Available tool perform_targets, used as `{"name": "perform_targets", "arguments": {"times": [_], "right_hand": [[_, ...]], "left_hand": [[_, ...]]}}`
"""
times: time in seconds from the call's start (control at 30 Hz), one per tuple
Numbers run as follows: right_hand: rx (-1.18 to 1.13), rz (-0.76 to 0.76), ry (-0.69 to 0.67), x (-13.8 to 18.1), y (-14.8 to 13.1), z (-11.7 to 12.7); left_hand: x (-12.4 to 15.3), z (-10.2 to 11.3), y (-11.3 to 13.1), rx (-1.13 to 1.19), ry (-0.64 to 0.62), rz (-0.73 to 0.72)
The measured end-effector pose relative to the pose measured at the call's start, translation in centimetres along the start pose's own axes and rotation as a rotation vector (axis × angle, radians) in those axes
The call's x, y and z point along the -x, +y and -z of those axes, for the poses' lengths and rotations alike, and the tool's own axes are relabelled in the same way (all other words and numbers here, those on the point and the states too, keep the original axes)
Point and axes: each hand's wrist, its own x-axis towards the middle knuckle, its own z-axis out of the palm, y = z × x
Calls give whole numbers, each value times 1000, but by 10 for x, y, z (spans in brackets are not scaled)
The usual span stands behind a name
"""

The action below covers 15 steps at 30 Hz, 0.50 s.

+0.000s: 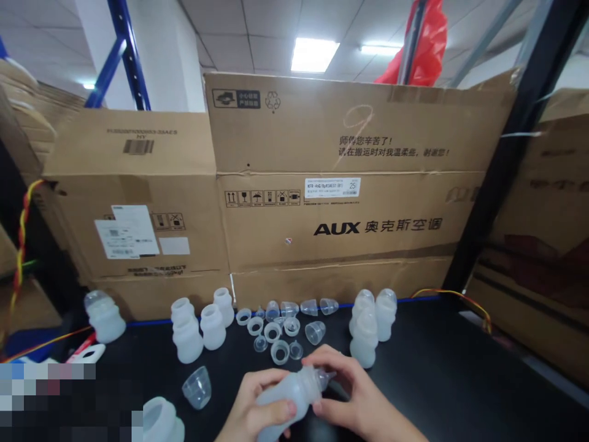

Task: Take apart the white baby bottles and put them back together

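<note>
A translucent white baby bottle lies tilted in my left hand, whose fingers and thumb wrap round its body. At its neck is a screw collar with a clear teat pointing right. My right hand grips that collar between thumb and fingers. Just beyond my hands lie several loose rings and a small teat. A clear cap rests behind them, among more caps. Left of my hands are another clear cap and an open bottle.
Open bottles stand at back left, and capped bottles at back right. Another capped bottle leans at far left. Cardboard walls the back of the black table. Dark posts and twisted wires flank it.
</note>
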Motion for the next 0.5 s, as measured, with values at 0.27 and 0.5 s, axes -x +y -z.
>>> {"name": "perform_targets", "arguments": {"times": [0.27,0.5], "right_hand": [[252,-62,-32,6,-12,10],[382,-260,56,18,-7,4]], "left_hand": [[5,2,13,-90,-99,28],[8,0,8,-133,-53,7]]}}
